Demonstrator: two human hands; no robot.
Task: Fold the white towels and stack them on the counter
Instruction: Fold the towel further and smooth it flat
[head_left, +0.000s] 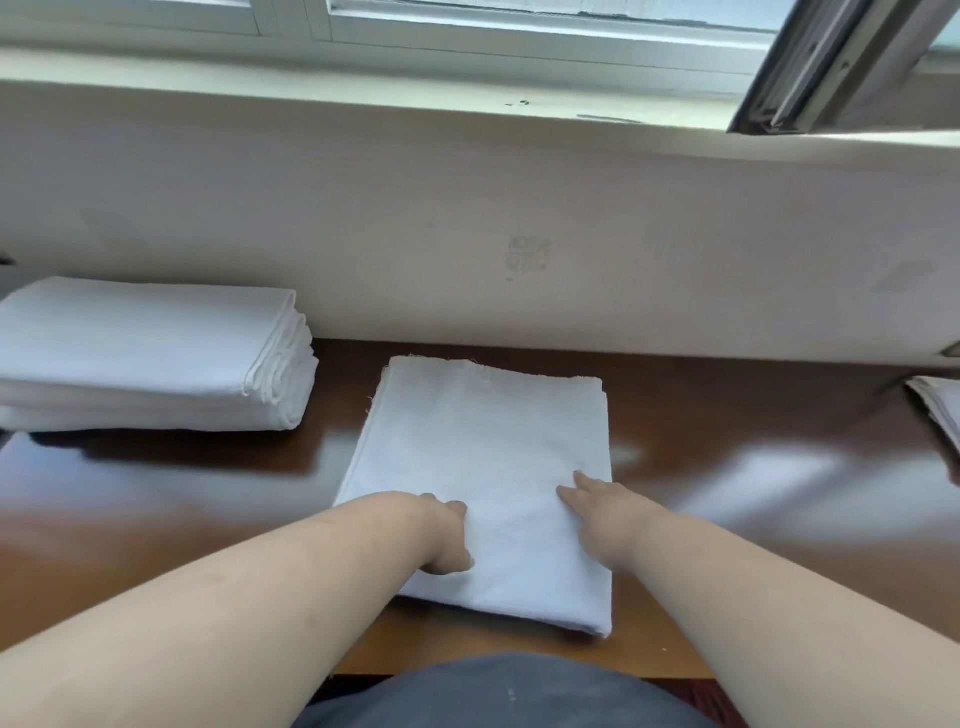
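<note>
A folded white towel (483, 457) lies flat on the glossy brown counter (737, 467) straight in front of me. My left hand (445, 535) rests on its near left part, fingers curled into the cloth and partly hidden by it, thumb below. My right hand (605, 512) lies flat on the near right part of the same towel, fingers stretched out and pointing away to the left. A stack of folded white towels (150, 358) stands at the far left of the counter against the wall.
More white cloth (943, 410) pokes in at the right edge of the counter. A pale wall (519, 208) rises right behind the counter, with a window sill and an open window frame (810, 67) above.
</note>
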